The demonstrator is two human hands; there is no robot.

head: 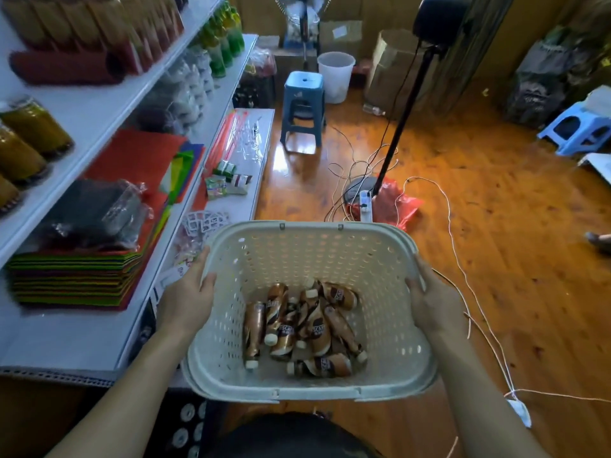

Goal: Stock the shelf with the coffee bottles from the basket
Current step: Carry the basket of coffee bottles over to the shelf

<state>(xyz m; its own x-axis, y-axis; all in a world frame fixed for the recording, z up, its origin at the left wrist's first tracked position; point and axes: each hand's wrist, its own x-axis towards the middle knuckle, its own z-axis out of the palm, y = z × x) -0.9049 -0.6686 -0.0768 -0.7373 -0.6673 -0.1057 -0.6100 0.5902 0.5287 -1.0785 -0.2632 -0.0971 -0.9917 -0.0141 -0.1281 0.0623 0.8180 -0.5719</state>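
- A person carries a cream basket point(390, 259) beside a white shelf point(99, 342), left hand point(188, 299) and right hand point(433, 299) each clasping a side rim.
- Coffee bottles point(297, 328) lie jumbled on the basket floor.
- Best practice, arguably: keep the basket level, set it down near the shelf's bare patch, then lift bottles out singly.

I'm gripping the cream perforated basket point(330, 249) with my left hand point(186, 299) and right hand point(433, 302) on its side rims, brown coffee bottles point(304, 328) lying jumbled inside, white shelf point(99, 104) just to my left.
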